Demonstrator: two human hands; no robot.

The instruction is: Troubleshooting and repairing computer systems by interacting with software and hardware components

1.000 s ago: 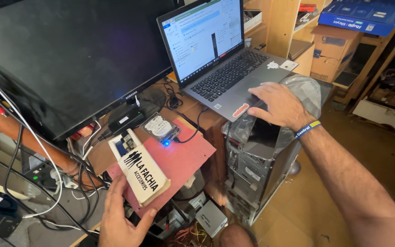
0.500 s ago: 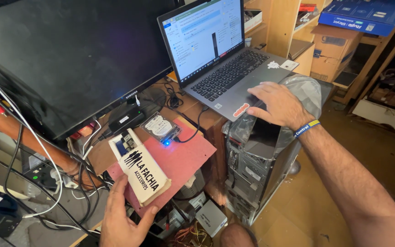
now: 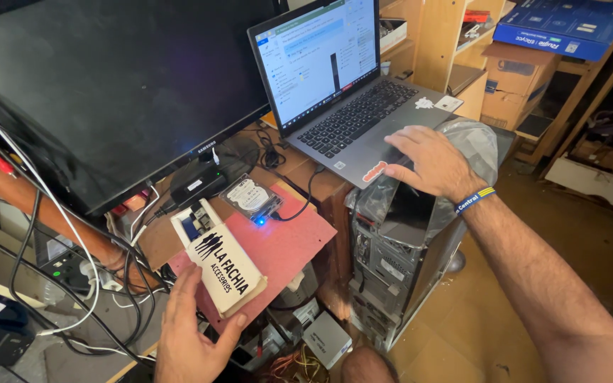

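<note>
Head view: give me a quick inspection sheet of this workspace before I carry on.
Surface: red board over a crowded wooden desk.
Job's things: white box with dark lettering, lid end open; bare hard drive on the board, blue light lit beside it.
Clutter: open laptop, dark monitor, computer tower under plastic wrap.
Hands: left hand holds the box; right hand rests on the laptop's front edge and the wrap.
Cables: tangle at left; black lead from the drive.
Surroundings: wooden shelves, cardboard boxes.
</note>
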